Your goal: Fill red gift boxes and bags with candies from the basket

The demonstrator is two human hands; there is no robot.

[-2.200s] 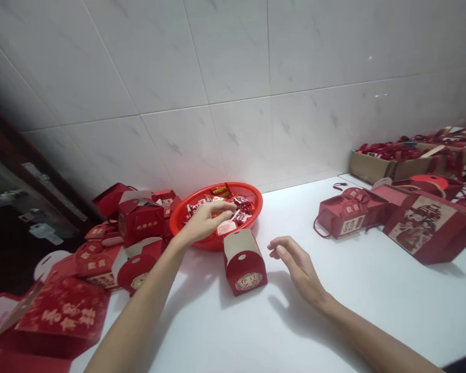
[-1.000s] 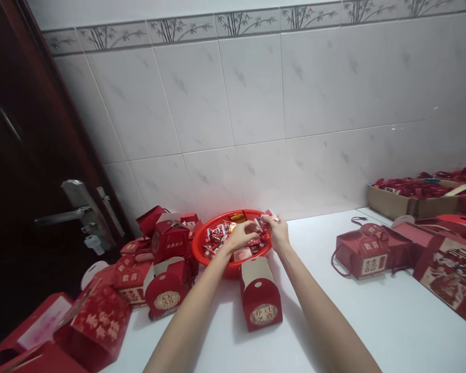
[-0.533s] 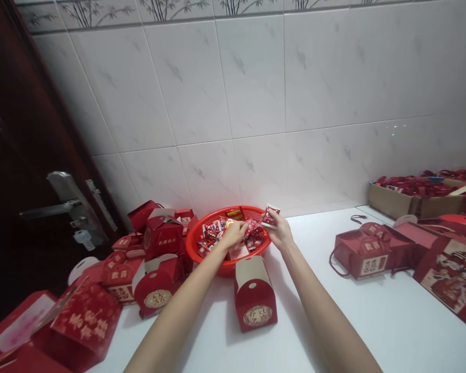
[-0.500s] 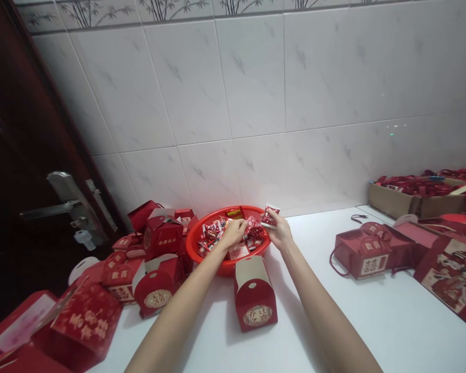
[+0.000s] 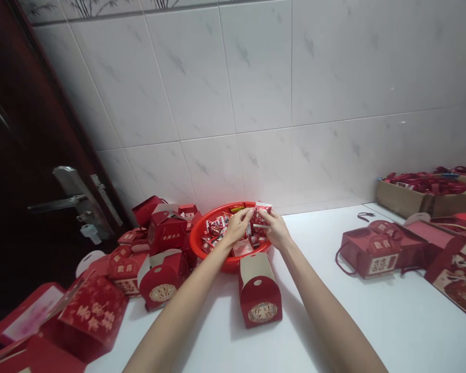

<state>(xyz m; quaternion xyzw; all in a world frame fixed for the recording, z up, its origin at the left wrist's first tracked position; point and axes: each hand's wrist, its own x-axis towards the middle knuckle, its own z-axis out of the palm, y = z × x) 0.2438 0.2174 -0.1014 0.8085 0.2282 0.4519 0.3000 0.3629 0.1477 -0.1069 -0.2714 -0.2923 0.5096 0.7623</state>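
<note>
A small red packet [image 5: 263, 208] with a white end is pinched between the thumb and fingers of the right hand [image 5: 278, 231]. It is held up over the right side of a round red basket [image 5: 196, 242]. White marks are printed on it, but they are too small to be read, and its lower part is covered by the thumb. More shiny packets [image 5: 216, 224], mostly red and white, are heaped in the basket. The left hand [image 5: 236, 227] is held close by, with its fingers bent and their tips together; whether anything is gripped there cannot be told.

Just in front of the basket, a red box [image 5: 260, 292] is set on the white table [image 5: 373, 316]. A small hole and a pale oval label are seen on its front. Its inside is hidden. Some packets are covered by the left hand. Both arms are cut off at the bottom, and a big printed box [image 5: 458, 269] is cut off at the right.
</note>
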